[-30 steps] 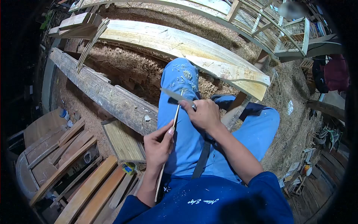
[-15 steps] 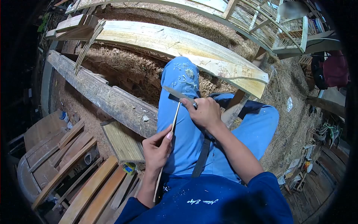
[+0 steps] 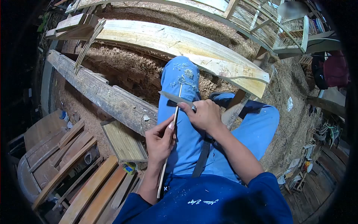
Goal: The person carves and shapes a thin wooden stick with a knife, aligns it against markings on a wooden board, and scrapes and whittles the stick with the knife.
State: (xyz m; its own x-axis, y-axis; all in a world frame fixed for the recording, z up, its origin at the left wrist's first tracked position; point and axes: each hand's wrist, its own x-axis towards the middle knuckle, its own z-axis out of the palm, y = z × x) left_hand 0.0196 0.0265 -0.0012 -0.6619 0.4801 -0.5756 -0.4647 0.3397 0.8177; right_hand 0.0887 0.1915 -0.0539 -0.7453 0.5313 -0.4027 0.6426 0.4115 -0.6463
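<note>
A thin pale wooden stick [image 3: 161, 182] runs up from beside my waist, over the thigh of my blue trousers. My left hand [image 3: 160, 141] is closed, pinching the stick between thumb and fingers. My right hand [image 3: 205, 115] grips a knife, its handle mostly hidden in my palm. The knife blade [image 3: 172, 98] points left and lies across the stick, with my right thumb close to where they cross. Past the blade, the stick's tip reaches toward my knee, where curled wood shavings [image 3: 186, 74] cling to the cloth.
A long pale board [image 3: 164, 35] crosses beyond my knee. A weathered beam [image 3: 100, 93] lies to the left, with a bundle of thin sticks [image 3: 87, 48] leaning over it. Several planks [image 3: 89, 188] stand at lower left. A slatted frame [image 3: 279, 28] is at upper right.
The stick has slid forward, so its tip now extends past the blade toward my knee. My left hand has moved slightly up with it. The blade has shifted a little left and down.
</note>
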